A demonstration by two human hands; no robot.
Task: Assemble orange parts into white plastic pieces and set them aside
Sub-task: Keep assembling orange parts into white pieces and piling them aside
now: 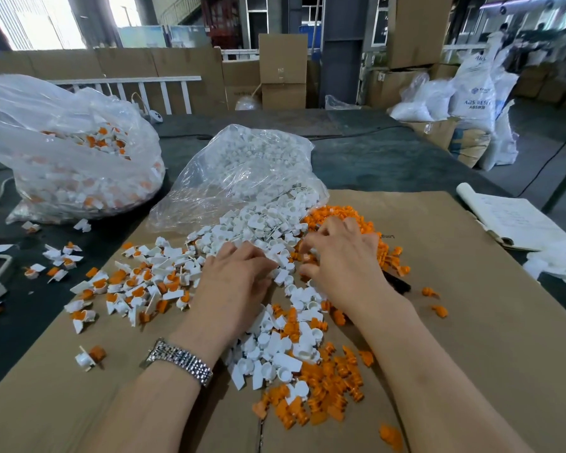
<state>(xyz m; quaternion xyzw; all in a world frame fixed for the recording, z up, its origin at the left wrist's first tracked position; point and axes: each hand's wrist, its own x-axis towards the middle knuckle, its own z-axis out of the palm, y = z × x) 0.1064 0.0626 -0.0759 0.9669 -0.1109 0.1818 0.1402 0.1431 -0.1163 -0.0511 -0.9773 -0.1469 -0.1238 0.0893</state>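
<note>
Hundreds of white plastic pieces (262,230) spill beside orange parts (324,400) on the cardboard (471,322). Both hands rummage: left hand (236,276) and right hand (343,256), fingers curled into the pile, though what they hold I cannot tell. Light, stiff, slippery bits; pinch by the body.

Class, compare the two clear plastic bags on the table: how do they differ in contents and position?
The left bag holds white pieces with orange parts fitted; the middle bag holds plain white pieces only. The left bag sits apart; the middle bag spills onto the cardboard. Both are clear and open.
</note>
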